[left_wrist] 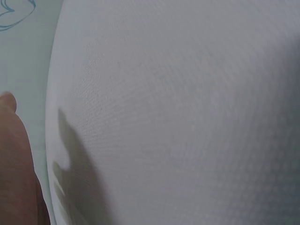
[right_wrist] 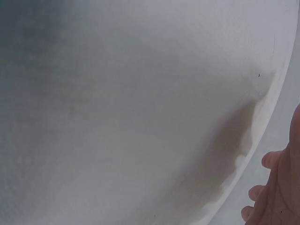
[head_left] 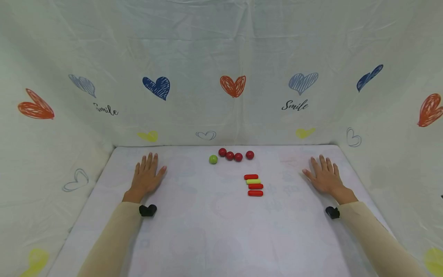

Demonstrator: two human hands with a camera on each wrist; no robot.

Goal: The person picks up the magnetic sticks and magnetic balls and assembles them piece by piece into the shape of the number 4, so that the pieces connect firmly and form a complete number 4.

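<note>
- Red balls and coloured rods lie between the hands: a light pinch probably suits (balls may roll).
- Left hand and right hand are spread, empty.

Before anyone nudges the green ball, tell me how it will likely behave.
The green ball will probably roll at a light push, since it looks round and the table looks flat. Its shiny-looking surface may make it somewhat slippery. Pushed towards the nearest red ball, it could knock that one rolling too.
</note>
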